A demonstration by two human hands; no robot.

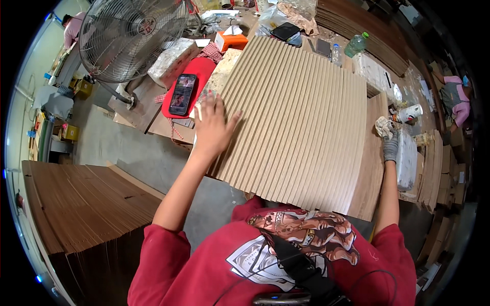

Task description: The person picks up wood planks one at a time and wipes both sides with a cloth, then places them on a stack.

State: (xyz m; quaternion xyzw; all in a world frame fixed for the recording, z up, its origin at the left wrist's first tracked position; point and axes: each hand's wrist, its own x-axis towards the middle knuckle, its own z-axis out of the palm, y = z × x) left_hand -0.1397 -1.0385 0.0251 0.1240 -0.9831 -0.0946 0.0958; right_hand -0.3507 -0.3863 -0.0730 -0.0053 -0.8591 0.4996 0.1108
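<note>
I am pressing my left hand, fingers spread flat, on fanned cardboard sheets; my gloved right hand is gripping a rag.

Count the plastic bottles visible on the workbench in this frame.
2. A green-tinted bottle lies at the far right edge of the fanned cardboard sheets; a clear bottle stands just left of it. Clutter may hide others.

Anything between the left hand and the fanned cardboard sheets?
No. The left hand lies flat on the left edge of the fanned cardboard sheets, touching them. The phone lies off to its left, clear of the contact.
</note>
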